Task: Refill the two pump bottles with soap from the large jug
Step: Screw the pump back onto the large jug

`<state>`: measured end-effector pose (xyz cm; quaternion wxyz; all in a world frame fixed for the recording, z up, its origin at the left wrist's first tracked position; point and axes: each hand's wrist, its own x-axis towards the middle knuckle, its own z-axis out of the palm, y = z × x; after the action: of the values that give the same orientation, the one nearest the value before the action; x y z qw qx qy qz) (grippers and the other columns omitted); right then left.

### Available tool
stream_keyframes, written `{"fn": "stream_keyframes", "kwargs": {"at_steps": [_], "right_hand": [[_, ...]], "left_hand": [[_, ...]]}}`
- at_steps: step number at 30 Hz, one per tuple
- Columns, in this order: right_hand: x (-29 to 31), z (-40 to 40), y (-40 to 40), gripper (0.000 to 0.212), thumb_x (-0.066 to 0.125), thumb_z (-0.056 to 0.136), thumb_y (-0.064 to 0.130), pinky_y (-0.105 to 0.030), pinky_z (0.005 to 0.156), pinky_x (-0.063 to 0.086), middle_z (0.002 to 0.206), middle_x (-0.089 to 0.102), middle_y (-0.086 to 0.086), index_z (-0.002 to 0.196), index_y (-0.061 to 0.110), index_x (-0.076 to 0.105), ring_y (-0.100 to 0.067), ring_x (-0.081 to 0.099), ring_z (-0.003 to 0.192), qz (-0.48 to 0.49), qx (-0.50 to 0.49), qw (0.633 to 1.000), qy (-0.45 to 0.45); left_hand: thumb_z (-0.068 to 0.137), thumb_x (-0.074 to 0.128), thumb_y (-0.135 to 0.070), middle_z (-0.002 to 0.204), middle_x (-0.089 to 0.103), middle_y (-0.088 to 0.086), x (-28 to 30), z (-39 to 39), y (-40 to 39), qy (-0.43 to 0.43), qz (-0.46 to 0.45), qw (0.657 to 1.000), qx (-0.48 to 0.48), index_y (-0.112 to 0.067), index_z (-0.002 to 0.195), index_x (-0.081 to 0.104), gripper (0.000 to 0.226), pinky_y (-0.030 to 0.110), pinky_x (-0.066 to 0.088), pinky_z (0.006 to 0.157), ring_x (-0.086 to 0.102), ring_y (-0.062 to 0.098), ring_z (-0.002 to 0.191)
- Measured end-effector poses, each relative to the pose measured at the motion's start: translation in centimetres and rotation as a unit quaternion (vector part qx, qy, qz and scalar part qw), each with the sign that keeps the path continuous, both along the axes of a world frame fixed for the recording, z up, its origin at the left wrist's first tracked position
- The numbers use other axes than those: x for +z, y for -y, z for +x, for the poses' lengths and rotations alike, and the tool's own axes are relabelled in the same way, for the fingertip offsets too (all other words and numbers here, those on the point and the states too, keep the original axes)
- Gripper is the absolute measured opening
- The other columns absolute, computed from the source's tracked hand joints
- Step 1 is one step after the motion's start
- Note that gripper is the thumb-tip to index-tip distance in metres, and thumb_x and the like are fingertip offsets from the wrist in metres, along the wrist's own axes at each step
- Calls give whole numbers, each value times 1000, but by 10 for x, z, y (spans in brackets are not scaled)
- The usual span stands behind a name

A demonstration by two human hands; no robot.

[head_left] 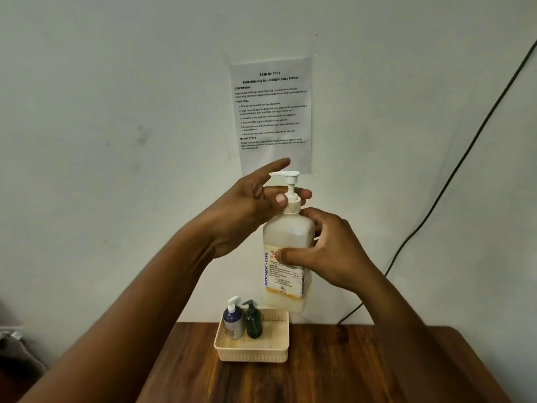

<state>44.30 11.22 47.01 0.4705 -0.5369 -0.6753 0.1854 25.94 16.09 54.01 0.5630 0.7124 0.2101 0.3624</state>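
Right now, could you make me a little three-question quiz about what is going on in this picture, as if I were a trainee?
1. True or false: the large jug is standing on the table.
2. Which hand grips the collar of the jug's pump? A) left hand B) right hand C) neither
3. Fill in: the blue bottle and the dark green bottle stand upright inside the ____.

Key: 1. False; both hands hold it in the air above the table. 2. A; the right hand holds the jug's body. 3. The cream basket.
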Motion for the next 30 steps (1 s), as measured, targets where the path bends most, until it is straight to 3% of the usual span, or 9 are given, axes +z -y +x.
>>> {"fn": "stream_keyframes", "kwargs": {"at_steps": [3, 6, 9, 12, 14, 17, 21, 25, 30], "right_hand": [[6, 1, 0, 67, 89, 57, 54, -29, 72, 61, 102, 69, 16, 115, 36, 61, -4, 68, 86, 4, -12, 1000, 19], [8, 3, 0, 69, 88, 57, 56, -30, 73, 61, 104, 68, 16, 117, 36, 59, -4, 67, 88, 7, -23, 999, 24], [10, 2, 0, 74, 85, 55, 60, -31, 73, 61, 106, 68, 16, 120, 37, 59, -4, 67, 89, 15, -23, 999, 29], [12, 6, 1, 66, 85, 52, 61, -26, 67, 60, 98, 68, 18, 109, 38, 61, -2, 67, 83, 12, -24, 999, 28], [12, 9, 2, 61, 87, 52, 57, -25, 65, 59, 94, 70, 17, 105, 37, 63, -2, 69, 81, 5, -7, 1000, 17], [9, 7, 3, 63, 87, 54, 55, -29, 68, 62, 97, 72, 16, 109, 36, 64, -2, 70, 83, -4, 20, 1000, 3], [5, 7, 3, 64, 88, 58, 54, -28, 71, 62, 100, 71, 17, 113, 36, 63, -2, 69, 86, -2, 13, 1000, 1], [12, 6, 0, 67, 87, 56, 57, -31, 72, 62, 101, 71, 16, 114, 35, 62, -4, 69, 86, 3, 3, 1000, 11], [14, 5, 0, 66, 86, 54, 59, -30, 71, 61, 101, 70, 17, 111, 36, 63, -3, 68, 86, 18, -9, 1000, 23]], "left_hand": [[96, 68, -15, 134, 71, 6, 2, 0, 0, 18, 28, 998, 61, -30, 158, 38, 70, 47, 46, 115, 65, 24, 128], [82, 86, -22, 113, 72, 5, 1, 10, 4, 18, 95, 983, 158, -32, 152, 49, 80, 37, 56, 102, 73, 19, 105], [73, 93, -15, 92, 68, 7, 0, 16, 4, -7, 145, 969, 201, -33, 149, 53, 87, 32, 60, 93, 71, 21, 89], [81, 83, 3, 87, 72, 6, 3, 12, 0, 8, 105, 986, 132, -25, 154, 47, 86, 27, 59, 91, 77, 17, 92], [89, 72, 9, 101, 78, 13, 5, 9, -2, 4, 78, 994, 79, -20, 159, 38, 83, 27, 58, 95, 77, 23, 106], [97, 61, 6, 119, 77, 17, 5, 4, -3, -31, 65, 997, 24, -21, 163, 26, 79, 31, 53, 106, 71, 31, 119], [104, 53, 1, 126, 75, 11, 3, 3, -4, -46, 70, 996, 9, -22, 165, 18, 74, 37, 46, 113, 70, 26, 122], [100, 65, -24, 119, 78, 2, 4, 11, 3, -31, 108, 992, 64, -24, 162, 26, 74, 22, 56, 93, 73, 16, 112], [100, 64, 0, 113, 79, 8, 7, 17, 7, -5, 117, 990, 74, -30, 160, 33, 74, 27, 59, 88, 76, 20, 102]]}}
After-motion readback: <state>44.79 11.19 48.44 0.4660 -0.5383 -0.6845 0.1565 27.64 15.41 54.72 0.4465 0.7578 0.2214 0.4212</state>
